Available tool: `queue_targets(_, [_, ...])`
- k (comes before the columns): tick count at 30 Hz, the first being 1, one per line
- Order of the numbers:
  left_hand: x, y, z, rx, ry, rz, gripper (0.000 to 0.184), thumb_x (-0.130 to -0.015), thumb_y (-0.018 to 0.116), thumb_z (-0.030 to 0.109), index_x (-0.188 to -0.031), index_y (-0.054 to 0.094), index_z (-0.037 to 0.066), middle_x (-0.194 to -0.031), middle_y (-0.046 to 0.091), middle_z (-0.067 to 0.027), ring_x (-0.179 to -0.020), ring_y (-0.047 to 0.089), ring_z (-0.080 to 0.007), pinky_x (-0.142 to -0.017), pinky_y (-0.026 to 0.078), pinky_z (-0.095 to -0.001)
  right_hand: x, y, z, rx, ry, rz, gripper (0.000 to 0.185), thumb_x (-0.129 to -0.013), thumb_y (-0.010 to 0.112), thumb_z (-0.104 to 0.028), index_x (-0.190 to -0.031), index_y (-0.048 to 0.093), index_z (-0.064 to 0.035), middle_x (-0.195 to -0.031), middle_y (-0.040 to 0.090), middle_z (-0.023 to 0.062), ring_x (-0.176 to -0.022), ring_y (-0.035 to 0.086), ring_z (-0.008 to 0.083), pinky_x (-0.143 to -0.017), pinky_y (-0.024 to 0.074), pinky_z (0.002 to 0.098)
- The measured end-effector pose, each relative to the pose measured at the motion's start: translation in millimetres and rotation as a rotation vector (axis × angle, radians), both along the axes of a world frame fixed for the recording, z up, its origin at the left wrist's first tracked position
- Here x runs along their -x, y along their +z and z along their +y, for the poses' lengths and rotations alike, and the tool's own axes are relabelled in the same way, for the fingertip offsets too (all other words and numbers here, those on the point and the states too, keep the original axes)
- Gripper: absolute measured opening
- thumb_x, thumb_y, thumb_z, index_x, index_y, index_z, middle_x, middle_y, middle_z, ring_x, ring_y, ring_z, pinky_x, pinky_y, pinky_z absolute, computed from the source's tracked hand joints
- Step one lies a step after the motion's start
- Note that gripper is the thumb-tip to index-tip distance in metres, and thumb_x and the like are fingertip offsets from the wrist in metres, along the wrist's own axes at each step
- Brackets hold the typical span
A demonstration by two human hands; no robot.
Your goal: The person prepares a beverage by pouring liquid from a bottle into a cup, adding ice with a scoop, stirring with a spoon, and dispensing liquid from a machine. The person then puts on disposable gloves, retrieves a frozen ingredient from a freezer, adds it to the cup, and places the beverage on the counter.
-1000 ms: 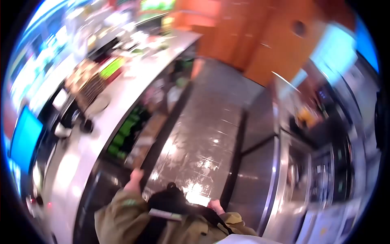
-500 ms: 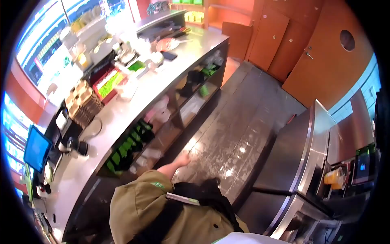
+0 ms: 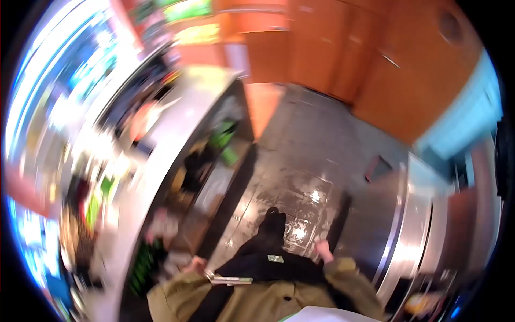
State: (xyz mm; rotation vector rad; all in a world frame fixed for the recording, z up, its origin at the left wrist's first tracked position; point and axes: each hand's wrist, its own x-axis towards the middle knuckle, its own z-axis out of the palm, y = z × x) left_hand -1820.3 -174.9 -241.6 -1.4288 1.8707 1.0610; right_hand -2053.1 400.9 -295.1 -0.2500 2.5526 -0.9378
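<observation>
My left hand [image 3: 197, 264] is low in the view, beside the open shelves under the counter, blurred, its fingers too smeared to read. My right hand [image 3: 323, 250] hangs over the wet tiled floor [image 3: 300, 177], near the steel cabinet, and its fingers are blurred too. Between the hands is a black apron [image 3: 252, 263] over an olive sleeved top. Pens or a slim pad [image 3: 230, 280] stick out at the apron's chest. A black shoe [image 3: 273, 220] shows on the floor ahead.
A long counter [image 3: 182, 123] with shelves below runs along the left, with egg-carton-like trays [image 3: 74, 233] on it. Orange cabinets [image 3: 322, 48] and a door [image 3: 418, 70] stand ahead. Steel equipment [image 3: 410, 241] lines the right. A dark red-edged object [image 3: 378, 168] lies on the floor.
The view has moved forward along the aisle and turned. My right hand has come into view on the right; my left hand has moved down and left in the view. The shoe now shows ahead.
</observation>
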Motion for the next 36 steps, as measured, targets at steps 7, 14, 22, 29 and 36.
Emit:
queue_targets(7, [458,49,92,-0.069,-0.51,0.339,0.016,-0.073,0.053,0.018,-0.066,0.056,0.004,-0.052,0.051,-0.0043,-0.043,0.049,-0.0154,-0.039,0.04,-0.0284,193,159,-9,0.212,-0.455,-0.147,0.027,-0.077,0.049,-0.016,-0.096,0.056,0.0007,-0.077,0.061,0.014,-0.059,0.058,0.0202,-0.056,0.0465,0.0308])
queue_targets(14, [868,42,302,0.219,-1.012,0.672,0.025,-0.074,0.052,0.015,-0.095,0.059,0.005,-0.078,0.061,-0.0097,-0.074,0.058,-0.0146,-0.066,0.046,-0.0284,298,130,82,0.196,-1.078,-0.24,0.017,-0.072,0.05,-0.013,-0.07,0.062,-0.0011,-0.061,0.06,0.011,-0.053,0.058,0.0153,-0.055,0.0469,0.0303])
queue_targets(22, [956,99,488,-0.377,-1.219,0.532,0.023,-0.079,0.054,0.017,-0.097,0.056,0.004,-0.079,0.056,-0.0024,-0.071,0.053,-0.0109,-0.063,0.044,-0.0229,511,112,216,0.142,-1.155,-0.094,0.016,-0.072,0.051,-0.016,-0.074,0.063,-0.0053,-0.075,0.06,0.0175,-0.077,0.058,0.0323,-0.068,0.0456,0.0405])
queue_targets(29, [1012,63,396,-0.101,-0.53,0.025,0.02,-0.08,0.05,0.024,-0.09,0.053,0.007,-0.077,0.054,-0.0055,-0.068,0.052,-0.0145,-0.057,0.046,-0.0279,600,102,308,0.133,-1.28,-0.221,0.021,-0.072,0.051,-0.018,-0.085,0.063,-0.0073,-0.085,0.061,0.015,-0.081,0.059,0.0294,-0.073,0.0466,0.0371])
queue_targets(36, [1199,15,566,-0.257,-0.79,0.042,0.021,-0.081,0.048,0.028,-0.08,0.053,0.007,-0.07,0.052,-0.0044,-0.06,0.05,-0.0135,-0.051,0.044,-0.0288,603,93,376,-0.099,-1.341,-0.379,0.023,-0.073,0.047,-0.014,-0.086,0.062,-0.0021,-0.078,0.062,0.0158,-0.07,0.061,0.0292,-0.062,0.0497,0.0377])
